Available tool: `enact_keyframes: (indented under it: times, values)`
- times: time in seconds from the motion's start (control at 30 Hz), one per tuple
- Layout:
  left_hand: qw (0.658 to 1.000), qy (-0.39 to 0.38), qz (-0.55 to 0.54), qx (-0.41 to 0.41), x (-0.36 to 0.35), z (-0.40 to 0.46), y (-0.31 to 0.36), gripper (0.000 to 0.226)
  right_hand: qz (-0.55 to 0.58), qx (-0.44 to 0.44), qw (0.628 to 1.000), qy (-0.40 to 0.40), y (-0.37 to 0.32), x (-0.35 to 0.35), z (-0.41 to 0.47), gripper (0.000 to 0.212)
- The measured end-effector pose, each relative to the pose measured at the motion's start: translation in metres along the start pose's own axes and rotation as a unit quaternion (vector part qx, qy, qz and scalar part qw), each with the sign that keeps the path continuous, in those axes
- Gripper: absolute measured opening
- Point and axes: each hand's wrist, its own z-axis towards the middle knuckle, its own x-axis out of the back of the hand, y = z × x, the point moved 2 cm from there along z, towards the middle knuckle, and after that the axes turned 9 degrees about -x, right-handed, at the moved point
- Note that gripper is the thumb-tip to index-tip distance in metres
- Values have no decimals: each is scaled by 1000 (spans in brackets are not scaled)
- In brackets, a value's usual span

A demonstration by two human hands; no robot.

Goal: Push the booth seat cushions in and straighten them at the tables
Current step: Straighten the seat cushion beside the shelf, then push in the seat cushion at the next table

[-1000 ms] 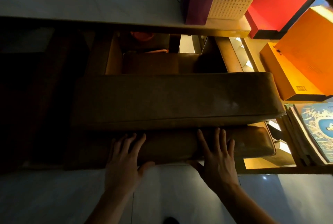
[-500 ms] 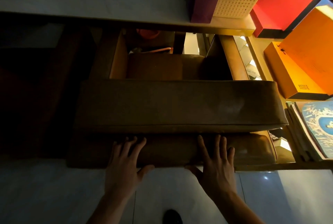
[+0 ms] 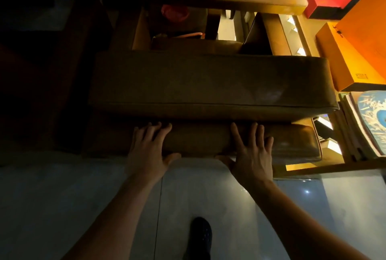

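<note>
Brown cushion (image 3: 200, 142) under your flat, spread hands (image 3: 149, 151); uneven pushing could probably skew it beneath the upper cushion (image 3: 208, 84).

Dim, warm light falls from the right; the left sinks into black shadow, glare spots the floor (image 3: 307, 191), and edges bend.

Worn on the head, looking steeply down and forward, close over both forearms, a brown seat cushion (image 3: 208, 84) and pale floor (image 3: 62, 207); single view.
</note>
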Motion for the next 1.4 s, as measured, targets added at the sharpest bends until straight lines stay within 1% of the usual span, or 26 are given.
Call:
enact_keyframes:
  times: [0.13,0.33,0.47,0.57,0.63,0.7,0.77,0.83,1.0,1.17,1.3,1.4]
  values:
    - [1000,-5,5,16,0,-6,4,83,0,2,1000,-8,1,2,-6,100]
    - [1000,8,18,-3,-7,-9,-1,82,-2,6,1000,6,2,-5,-8,98]
    - [1000,4,20,2,-4,-7,2,83,1,2,1000,3,2,-1,-7,99]
    - [999,-26,20,3,0,-8,6,88,-4,-2,1000,-15,1,3,-10,102]
    - [998,-65,17,6,4,-11,10,93,-8,0,1000,-23,3,7,-11,103]
    - [995,-98,15,13,10,-19,11,93,-16,3,999,-52,6,15,-9,102]
    - [995,-101,2,27,20,-32,8,89,-30,0,995,-95,6,27,-7,101]
    - [995,-95,-4,41,36,-47,0,86,-30,0,993,-112,-4,40,-11,98]
    - [991,-105,-42,64,81,-85,-43,85,-1,24,989,-143,-67,67,-50,92]
    - [990,-95,-74,78,139,-132,-116,84,23,70,983,-168,-168,97,-98,89]
    - [988,-59,-107,96,181,-183,-191,96,32,89,980,-175,-256,121,-138,87]
    - [989,-30,-97,106,217,-224,-248,88,45,101,981,-158,-320,131,-166,83]
